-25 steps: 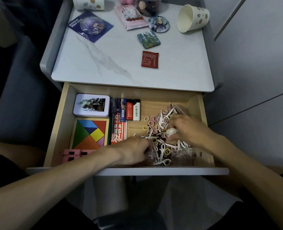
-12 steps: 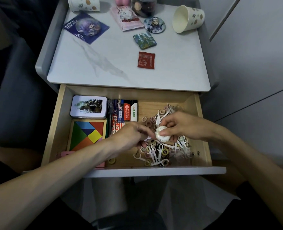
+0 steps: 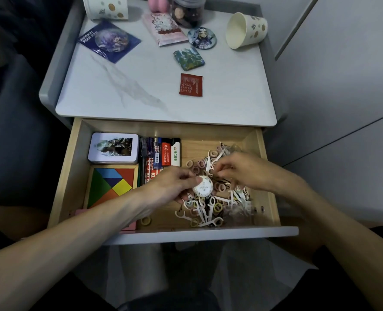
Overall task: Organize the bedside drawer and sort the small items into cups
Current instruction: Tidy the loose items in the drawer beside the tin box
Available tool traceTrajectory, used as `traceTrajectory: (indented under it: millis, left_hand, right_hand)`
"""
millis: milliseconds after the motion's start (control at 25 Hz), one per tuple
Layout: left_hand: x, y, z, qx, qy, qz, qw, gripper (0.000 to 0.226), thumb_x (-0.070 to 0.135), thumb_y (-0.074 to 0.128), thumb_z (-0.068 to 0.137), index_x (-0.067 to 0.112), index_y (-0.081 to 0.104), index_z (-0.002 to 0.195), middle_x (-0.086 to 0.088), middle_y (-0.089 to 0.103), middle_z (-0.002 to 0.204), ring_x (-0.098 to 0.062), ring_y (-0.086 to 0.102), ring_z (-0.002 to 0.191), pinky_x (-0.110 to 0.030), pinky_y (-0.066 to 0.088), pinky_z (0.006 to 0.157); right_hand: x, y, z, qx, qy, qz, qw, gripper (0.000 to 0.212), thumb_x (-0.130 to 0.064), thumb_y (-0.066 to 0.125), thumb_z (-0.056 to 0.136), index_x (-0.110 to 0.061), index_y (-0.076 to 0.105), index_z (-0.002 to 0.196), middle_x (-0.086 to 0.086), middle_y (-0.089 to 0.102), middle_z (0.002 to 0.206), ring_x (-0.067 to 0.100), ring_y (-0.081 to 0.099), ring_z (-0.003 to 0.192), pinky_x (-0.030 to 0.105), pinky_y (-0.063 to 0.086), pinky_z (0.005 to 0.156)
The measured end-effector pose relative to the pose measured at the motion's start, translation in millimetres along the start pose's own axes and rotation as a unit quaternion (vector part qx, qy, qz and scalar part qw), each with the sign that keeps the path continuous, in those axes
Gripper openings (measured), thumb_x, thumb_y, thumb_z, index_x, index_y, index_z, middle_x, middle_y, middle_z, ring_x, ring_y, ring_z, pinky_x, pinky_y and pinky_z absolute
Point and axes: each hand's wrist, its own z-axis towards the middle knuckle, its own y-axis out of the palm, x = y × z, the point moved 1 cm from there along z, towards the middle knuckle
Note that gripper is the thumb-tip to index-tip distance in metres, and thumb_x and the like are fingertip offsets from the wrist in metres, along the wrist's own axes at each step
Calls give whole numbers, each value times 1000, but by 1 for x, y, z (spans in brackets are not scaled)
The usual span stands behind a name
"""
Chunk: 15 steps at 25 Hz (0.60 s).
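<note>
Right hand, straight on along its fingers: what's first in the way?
Likely the small round white item held by the left hand, just beyond the right hand fingertips. Depth is unclear, so it could pass above.

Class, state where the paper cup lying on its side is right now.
In the head view, the tipped paper cup lies at the far right corner of the nightstand top, just right of the round badge.

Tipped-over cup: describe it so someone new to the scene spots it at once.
Start at the grey nightstand top above the open drawer. At its far right corner a spotted paper cup lies on its side, mouth facing left. The other spotted cup, far left, stands.
</note>
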Motion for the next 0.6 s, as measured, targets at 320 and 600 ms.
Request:
traceTrajectory:
  millis: [320, 600]
  left_hand:
    - [4, -2, -3, 13, -2, -29, 999, 18, 26, 60, 97, 9, 66, 95, 4, 59, 63, -5, 54, 53, -21, 49, 55]
    - [6, -9, -5, 24, -7, -50, 998, 19, 26, 59, 97, 8, 65, 97, -2, 59, 74, -5, 55, 55, -19, 49, 53]
  right_hand:
    - [23, 3, 13, 190, 25, -432, 881, 13, -8, 68, 82, -19, 72, 88, -3, 57, 66, 21, 58, 74, 36, 39, 96]
    - [16, 23, 17, 149, 51, -516, 842, 44, -9, 57, 81, -6, 60, 125, 5, 70, 98, 23, 63, 88, 35, 37, 88]
